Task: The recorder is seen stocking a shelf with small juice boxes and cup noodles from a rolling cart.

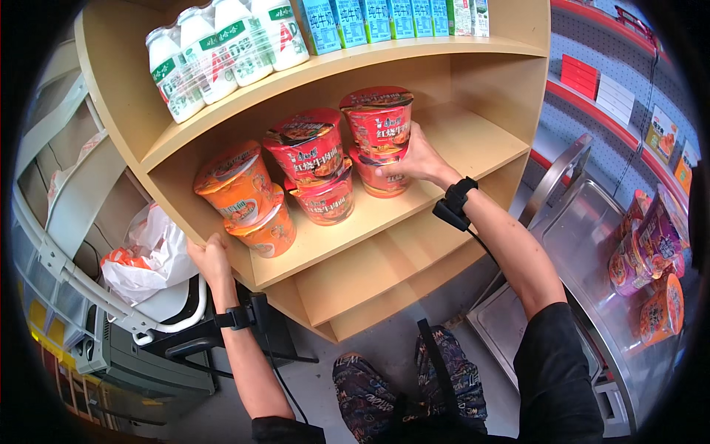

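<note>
On the middle board of a wooden shelf unit point(399, 222) stand three stacks of instant noodle cups, two high. At the left are orange cups point(236, 177), in the middle red cups point(308, 150), at the right red cups point(377, 125). My right hand point(421, 158) is at the right-hand stack, fingers behind its side and thumb across the front near the lower cup's rim point(369, 175). My left hand point(211, 258) grips the front edge of the unit's left side panel, beside the orange stack. Some fingers of both hands are hidden.
Plastic-wrapped white bottles point(222, 55) and blue milk cartons point(349, 22) stand on the board above. A metal cart point(577, 233) at the right carries purple noodle cups point(638, 261) and an orange cup point(663, 311). A white plastic bag point(161, 266) lies on a chair at the left.
</note>
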{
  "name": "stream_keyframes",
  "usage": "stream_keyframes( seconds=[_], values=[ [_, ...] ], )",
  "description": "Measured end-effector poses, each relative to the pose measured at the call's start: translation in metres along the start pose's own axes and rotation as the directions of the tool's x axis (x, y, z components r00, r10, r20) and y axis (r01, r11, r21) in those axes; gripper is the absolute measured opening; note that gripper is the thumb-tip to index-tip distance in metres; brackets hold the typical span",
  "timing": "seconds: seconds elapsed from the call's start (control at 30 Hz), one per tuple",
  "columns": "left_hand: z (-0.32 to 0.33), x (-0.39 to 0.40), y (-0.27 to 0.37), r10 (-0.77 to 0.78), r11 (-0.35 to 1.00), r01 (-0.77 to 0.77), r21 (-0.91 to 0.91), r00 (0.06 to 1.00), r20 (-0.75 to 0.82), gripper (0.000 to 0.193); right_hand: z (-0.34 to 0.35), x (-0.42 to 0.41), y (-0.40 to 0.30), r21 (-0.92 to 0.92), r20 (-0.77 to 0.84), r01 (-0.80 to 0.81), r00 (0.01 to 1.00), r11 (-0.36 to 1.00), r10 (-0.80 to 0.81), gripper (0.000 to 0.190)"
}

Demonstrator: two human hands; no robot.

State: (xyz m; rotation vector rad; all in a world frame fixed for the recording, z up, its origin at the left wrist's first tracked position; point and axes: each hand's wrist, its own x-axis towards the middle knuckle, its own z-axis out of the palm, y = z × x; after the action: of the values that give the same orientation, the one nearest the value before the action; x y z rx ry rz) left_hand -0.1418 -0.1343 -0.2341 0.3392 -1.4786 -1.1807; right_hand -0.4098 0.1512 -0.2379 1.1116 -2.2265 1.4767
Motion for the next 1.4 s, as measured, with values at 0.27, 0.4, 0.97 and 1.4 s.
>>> stream_keyframes(
  seconds=[0.27,0.4,0.97,1.4],
  values=[
    [-0.003,0.002,-0.004,0.025,1.000,-0.025,0.011,0.999,0.019,0.022,-0.007,0.012,-0.015,0.166,-0.148,-0.037,0.987,0.985,0.062,0.111],
    [-0.001,0.001,-0.001,0.007,1.000,-0.007,0.003,1.000,0.023,0.022,-0.010,0.012,-0.025,0.181,-0.090,-0.054,0.993,0.982,0.071,0.104],
    [0.002,-0.001,0.002,0.024,1.000,-0.024,-0.002,1.000,0.012,0.020,-0.027,0.017,-0.018,0.362,0.190,-0.118,0.980,0.925,0.051,0.083],
    [-0.001,0.003,-0.003,0.000,0.999,0.001,0.052,1.000,-0.021,0.022,-0.019,0.010,-0.016,0.365,0.192,0.057,0.972,0.929,-0.135,0.100]
  ],
)
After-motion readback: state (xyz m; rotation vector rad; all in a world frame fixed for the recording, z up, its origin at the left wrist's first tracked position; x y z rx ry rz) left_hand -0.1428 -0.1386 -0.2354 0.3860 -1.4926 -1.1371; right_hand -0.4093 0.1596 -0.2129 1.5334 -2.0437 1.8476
